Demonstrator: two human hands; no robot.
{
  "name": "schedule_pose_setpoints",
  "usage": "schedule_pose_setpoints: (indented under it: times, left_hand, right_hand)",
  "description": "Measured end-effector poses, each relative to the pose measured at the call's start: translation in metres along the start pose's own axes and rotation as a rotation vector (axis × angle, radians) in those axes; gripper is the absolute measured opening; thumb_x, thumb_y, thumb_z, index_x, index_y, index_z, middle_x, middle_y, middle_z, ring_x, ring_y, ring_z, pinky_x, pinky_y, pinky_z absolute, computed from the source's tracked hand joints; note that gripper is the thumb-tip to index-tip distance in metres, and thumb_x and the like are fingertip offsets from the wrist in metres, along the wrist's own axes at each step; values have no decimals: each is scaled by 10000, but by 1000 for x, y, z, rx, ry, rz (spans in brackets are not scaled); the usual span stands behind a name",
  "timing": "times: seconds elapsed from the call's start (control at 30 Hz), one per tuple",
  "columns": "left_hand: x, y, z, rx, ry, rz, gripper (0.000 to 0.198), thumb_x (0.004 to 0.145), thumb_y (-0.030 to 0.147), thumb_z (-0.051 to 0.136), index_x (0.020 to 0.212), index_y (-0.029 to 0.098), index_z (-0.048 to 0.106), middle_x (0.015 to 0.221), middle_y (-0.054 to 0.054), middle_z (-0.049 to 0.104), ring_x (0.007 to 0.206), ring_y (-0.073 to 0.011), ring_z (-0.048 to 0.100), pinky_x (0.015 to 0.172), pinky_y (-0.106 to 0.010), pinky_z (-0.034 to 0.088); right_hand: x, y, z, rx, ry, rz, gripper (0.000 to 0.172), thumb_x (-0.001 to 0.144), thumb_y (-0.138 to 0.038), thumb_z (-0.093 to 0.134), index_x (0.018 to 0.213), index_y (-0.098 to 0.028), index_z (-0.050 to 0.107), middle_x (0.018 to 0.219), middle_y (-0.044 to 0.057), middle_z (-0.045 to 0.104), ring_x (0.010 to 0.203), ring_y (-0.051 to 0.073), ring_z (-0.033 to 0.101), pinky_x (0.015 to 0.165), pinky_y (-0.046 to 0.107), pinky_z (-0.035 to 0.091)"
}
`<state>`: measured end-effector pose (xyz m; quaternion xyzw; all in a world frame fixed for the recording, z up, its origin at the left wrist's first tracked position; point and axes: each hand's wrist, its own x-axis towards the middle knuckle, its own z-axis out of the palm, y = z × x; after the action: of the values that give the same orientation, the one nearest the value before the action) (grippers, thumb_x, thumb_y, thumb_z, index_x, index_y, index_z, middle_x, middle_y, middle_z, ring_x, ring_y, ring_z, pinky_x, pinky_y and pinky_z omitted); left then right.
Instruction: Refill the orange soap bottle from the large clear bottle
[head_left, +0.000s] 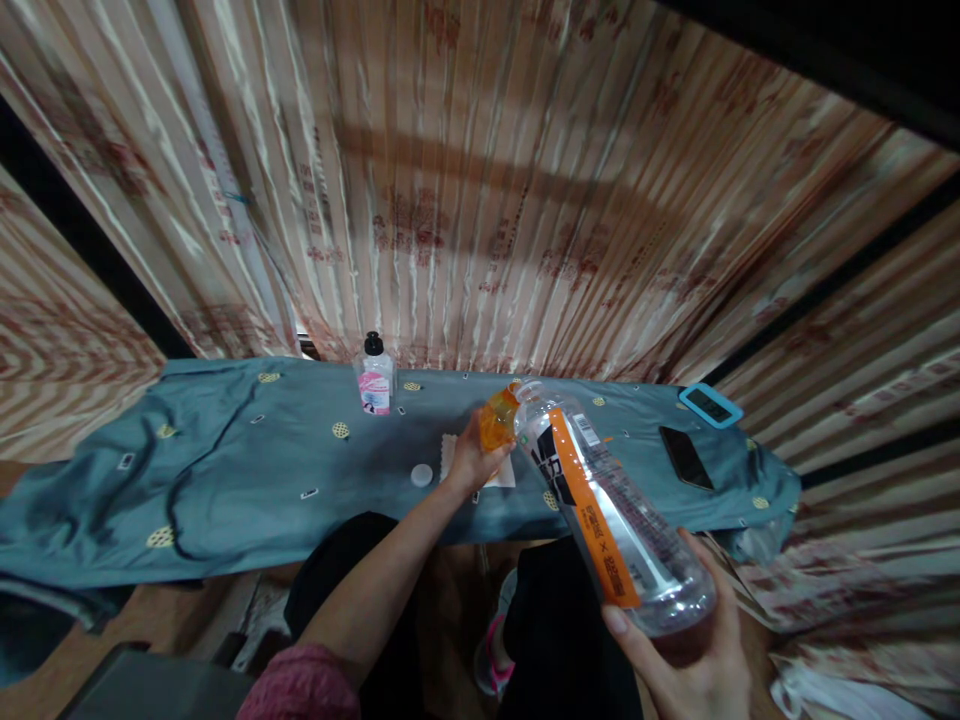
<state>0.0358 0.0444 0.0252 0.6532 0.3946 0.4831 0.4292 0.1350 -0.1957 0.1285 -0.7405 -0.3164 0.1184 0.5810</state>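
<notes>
My right hand [694, 640] is wrapped round the base of a large clear plastic bottle [600, 500] with an orange, silver and black label. The bottle is tilted, its neck pointing up and left in the picture. At that neck, my left hand [471, 455] grips a small see-through orange container [498, 420]. Container and bottle mouth meet or overlap; whether they touch I cannot tell. Beneath my left hand lies a pale scalloped-edge cloth or paper [504, 474], partly hidden. A white round cap or disc [421, 475] rests just left of it.
A blue-green patterned cloth [247, 480] covers the narrow table. Toward the back stands a clear bottle [375, 385] with a black top and pink label. A dark phone [686, 458] and a blue-framed device [711, 404] lie on the right. Pleated curtains [465, 200] hang behind.
</notes>
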Motion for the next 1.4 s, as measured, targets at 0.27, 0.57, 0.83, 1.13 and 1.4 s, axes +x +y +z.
schedule_pose_setpoints:
  times: [0.27, 0.57, 0.83, 1.13, 1.4]
  left_hand:
    - [0, 1, -1, 24, -6, 26, 469, 678, 144, 715, 1107, 207, 535, 1033, -42, 690, 961, -250, 676, 859, -401, 548]
    - [-1, 7, -2, 49, -13, 6, 457, 687, 158, 703, 1106, 209, 526, 1009, -35, 692, 909, -240, 683, 847, -394, 557]
    - [0, 6, -3, 58, -12, 8, 470, 671, 128, 705, 1101, 205, 529, 1037, -44, 691, 948, -247, 683, 854, -383, 550]
    - [-1, 7, -1, 67, -9, -12, 458, 694, 156, 712, 1104, 201, 513, 1026, -43, 685, 936, -244, 681, 859, -395, 542]
    - [0, 7, 0, 69, -9, -21, 583, 632, 153, 770, 1153, 209, 514, 1102, -57, 674, 1011, -265, 670, 909, -428, 533]
  right_hand:
    - [-6, -16, 6, -33, 54, 1, 1112, 541, -570, 775, 1446, -75, 357, 1424, 194, 442, 1252, 309, 467, 941, 376, 469]
    - [-8, -11, 6, 64, 36, 106, 1040, 518, -548, 815, 1383, -131, 417, 1251, 144, 573, 1052, 253, 597, 869, 345, 501]
    - [-7, -10, 6, 16, 45, 51, 1003, 547, -583, 790, 1352, -104, 434, 1257, 167, 575, 1090, 275, 600, 910, 359, 488]
    - [-7, -7, 6, 19, 57, 72, 975, 535, -584, 797, 1326, -131, 452, 1236, 153, 576, 1076, 280, 595, 916, 387, 480]
    - [-7, -8, 7, 21, 37, 79, 934, 548, -598, 790, 1300, -152, 460, 1226, 138, 601, 1081, 276, 616, 931, 379, 490]
